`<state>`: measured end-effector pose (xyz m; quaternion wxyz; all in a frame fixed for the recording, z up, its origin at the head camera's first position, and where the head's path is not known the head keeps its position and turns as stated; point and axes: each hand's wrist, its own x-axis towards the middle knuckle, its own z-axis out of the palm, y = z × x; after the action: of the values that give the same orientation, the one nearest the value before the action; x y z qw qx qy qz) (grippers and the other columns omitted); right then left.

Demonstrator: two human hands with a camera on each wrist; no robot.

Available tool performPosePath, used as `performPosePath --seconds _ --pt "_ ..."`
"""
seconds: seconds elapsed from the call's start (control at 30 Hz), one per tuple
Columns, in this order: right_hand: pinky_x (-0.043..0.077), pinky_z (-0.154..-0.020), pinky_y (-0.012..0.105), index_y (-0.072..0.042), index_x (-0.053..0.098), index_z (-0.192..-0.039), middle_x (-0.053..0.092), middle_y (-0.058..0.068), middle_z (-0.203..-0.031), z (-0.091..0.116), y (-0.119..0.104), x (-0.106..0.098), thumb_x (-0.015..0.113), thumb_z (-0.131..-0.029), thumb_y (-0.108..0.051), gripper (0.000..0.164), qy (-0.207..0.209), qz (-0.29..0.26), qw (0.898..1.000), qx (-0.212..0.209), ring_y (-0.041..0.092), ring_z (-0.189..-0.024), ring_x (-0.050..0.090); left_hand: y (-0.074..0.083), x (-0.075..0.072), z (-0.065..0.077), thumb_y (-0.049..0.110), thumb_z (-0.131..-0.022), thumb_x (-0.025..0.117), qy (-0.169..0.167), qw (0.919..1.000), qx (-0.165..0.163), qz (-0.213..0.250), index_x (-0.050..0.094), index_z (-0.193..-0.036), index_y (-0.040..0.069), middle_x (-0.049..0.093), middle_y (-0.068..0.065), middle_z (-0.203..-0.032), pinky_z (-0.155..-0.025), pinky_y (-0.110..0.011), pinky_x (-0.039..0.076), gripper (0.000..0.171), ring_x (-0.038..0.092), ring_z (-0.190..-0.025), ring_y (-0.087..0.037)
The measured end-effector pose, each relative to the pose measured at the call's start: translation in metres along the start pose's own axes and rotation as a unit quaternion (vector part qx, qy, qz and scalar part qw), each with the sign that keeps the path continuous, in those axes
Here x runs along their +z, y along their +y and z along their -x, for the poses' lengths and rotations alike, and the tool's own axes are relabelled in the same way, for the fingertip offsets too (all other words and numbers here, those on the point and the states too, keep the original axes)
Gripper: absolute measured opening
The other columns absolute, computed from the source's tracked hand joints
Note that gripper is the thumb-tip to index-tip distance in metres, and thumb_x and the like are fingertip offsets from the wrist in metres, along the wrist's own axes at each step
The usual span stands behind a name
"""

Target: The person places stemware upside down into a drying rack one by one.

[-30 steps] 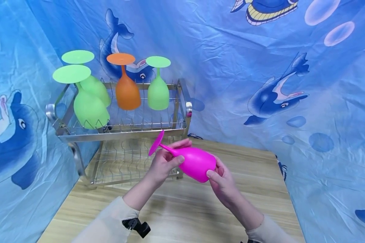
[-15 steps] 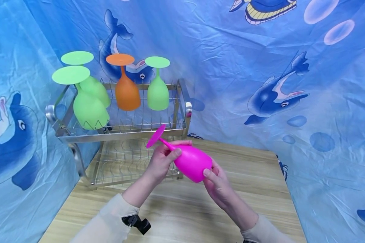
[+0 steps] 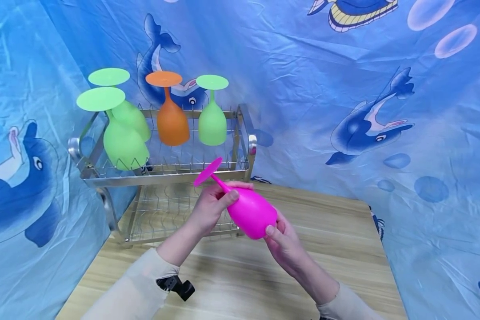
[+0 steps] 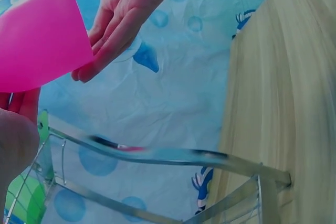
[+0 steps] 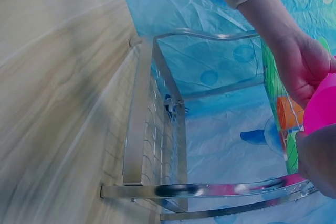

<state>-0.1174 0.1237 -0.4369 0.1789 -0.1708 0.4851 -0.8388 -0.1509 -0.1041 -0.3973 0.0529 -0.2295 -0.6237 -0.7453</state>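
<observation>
A magenta plastic wine glass (image 3: 251, 212) is held in the air by both hands, in front of the rack's right side. Its foot points up and left, its rim down and right. My left hand (image 3: 210, 208) grips it where stem meets bowl, thumb on top. My right hand (image 3: 285, 247) pinches the bowl near the rim, thumb in front and fingers behind. In the left wrist view the pink bowl (image 4: 44, 38) spans between the hands. The right wrist view shows only part of the bowl (image 5: 323, 106), at the right edge.
A two-tier metal dish rack (image 3: 168, 178) stands at the left on a wood-grain table (image 3: 316, 266). Upside down on its top tier are an orange wine glass (image 3: 174, 124) and several green ones, one of them a green glass (image 3: 213, 126) at the right. Dolphin-print cloth (image 3: 296, 89) hangs behind.
The magenta glass has tipped more upright, its foot rising and its rim shifting slightly left. Both hands have moved with it, keeping their hold.
</observation>
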Motion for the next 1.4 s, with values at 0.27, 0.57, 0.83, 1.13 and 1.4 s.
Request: performPosePath --seconds 0.27,0.57,0.83,1.13,1.4 --pt "0.045 -0.119 0.032 0.007 0.031 -0.160 0.051 0.008 -0.157 -0.007 -0.009 -0.010 0.064 -0.104 -0.006 0.066 -0.071 0.061 0.993 -0.077 0.017 -0.142 0.054 0.025 -0.015 -0.001 0.046 -0.100 0.076 -0.015 0.9992 -0.032 -0.018 0.071 -0.129 -0.007 0.078 -0.009 -0.126 -0.096 -0.039 0.063 0.061 0.072 -0.118 -0.025" --pt "0.036 -0.124 0.035 0.004 0.032 -0.164 0.040 0.028 -0.165 -0.046 -0.047 -0.019 0.062 -0.095 0.016 0.076 -0.008 0.303 0.919 -0.251 0.027 -0.153 0.044 0.095 -0.046 -0.020 0.032 -0.106 0.071 -0.035 0.9833 -0.068 -0.165 0.076 -0.131 0.006 0.076 -0.009 -0.130 -0.093 -0.041 0.064 0.037 0.072 -0.119 -0.030" --pt "0.032 -0.128 0.034 -0.003 0.032 -0.167 0.038 0.010 -0.171 -0.112 -0.056 -0.009 0.067 -0.102 0.002 0.073 0.028 0.361 0.896 -0.258 0.024 -0.157 0.038 0.157 -0.061 -0.051 0.017 -0.106 0.070 -0.031 0.9653 -0.038 -0.256 0.080 -0.122 0.003 0.079 -0.005 -0.123 -0.094 -0.031 0.062 0.023 0.071 -0.118 -0.022" --pt "0.032 -0.127 0.033 -0.003 0.032 -0.166 0.032 0.013 -0.172 -0.157 -0.050 0.006 0.072 -0.103 -0.006 0.075 0.064 0.379 0.890 -0.246 0.027 -0.158 0.035 0.201 -0.086 -0.082 0.038 -0.099 0.079 0.037 0.9342 -0.069 -0.348 0.084 -0.115 0.013 0.081 0.006 -0.111 -0.085 -0.025 0.059 0.030 0.066 -0.121 -0.014" --pt "0.040 -0.121 0.029 -0.009 0.039 -0.165 0.039 0.009 -0.169 -0.166 -0.047 0.009 0.070 -0.105 -0.011 0.067 0.079 0.393 0.885 -0.237 0.028 -0.149 0.049 0.206 -0.107 -0.095 0.060 -0.092 0.078 0.084 0.8899 -0.121 -0.432 0.082 -0.112 0.010 0.077 0.004 -0.089 -0.065 -0.031 0.049 0.053 0.058 -0.094 -0.020"
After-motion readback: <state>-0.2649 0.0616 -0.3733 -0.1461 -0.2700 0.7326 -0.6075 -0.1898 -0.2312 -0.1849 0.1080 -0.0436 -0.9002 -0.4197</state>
